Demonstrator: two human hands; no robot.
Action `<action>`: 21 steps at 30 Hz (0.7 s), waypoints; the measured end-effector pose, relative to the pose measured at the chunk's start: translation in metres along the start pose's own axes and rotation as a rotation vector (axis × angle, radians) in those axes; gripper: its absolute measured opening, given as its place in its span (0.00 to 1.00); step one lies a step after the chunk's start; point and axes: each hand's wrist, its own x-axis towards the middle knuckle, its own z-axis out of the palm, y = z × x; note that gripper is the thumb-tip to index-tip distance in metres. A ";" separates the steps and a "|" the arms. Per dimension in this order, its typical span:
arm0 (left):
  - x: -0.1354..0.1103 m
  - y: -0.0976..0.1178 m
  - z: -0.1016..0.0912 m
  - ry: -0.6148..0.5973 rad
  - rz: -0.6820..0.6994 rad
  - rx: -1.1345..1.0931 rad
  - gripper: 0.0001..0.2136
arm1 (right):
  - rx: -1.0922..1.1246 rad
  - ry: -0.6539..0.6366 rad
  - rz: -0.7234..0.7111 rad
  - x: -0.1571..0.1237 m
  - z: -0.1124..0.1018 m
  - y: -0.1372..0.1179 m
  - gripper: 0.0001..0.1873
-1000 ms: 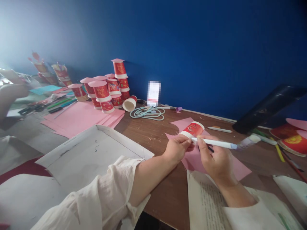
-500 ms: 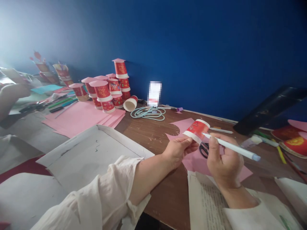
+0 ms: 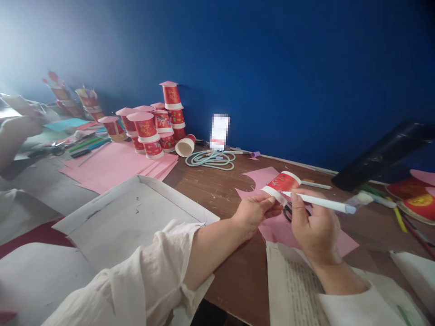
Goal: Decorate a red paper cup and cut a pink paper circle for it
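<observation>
Tilted on its side, a red paper cup with white rims is pinched near one rim by my left hand. My right hand is closed around a white marker pen, whose tip is at the cup's lower side; whether it touches the surface, I cannot tell. Beneath the hands lie pink paper with a curved cut-out and black-handled scissors, partly hidden by my right hand. A second white pen rests just behind the cup.
Stacked red cups with pink paper tops stand at the back left beside pink sheets. A coiled pale cable lies mid-table. White papers cover the left; a black cylinder leans at right. Another person's hand is far left.
The marker tip has shifted left and slightly down along the cup, and my right hand has moved a little left. The cup has moved slightly right in my left hand.
</observation>
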 end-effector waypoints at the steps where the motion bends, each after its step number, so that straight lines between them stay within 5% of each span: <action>1: 0.000 0.000 0.000 0.000 0.003 0.007 0.14 | -0.001 0.003 -0.002 0.000 0.000 0.000 0.09; 21: 0.001 0.000 -0.001 0.002 0.011 0.000 0.15 | -0.070 -0.017 -0.038 -0.001 0.001 0.001 0.10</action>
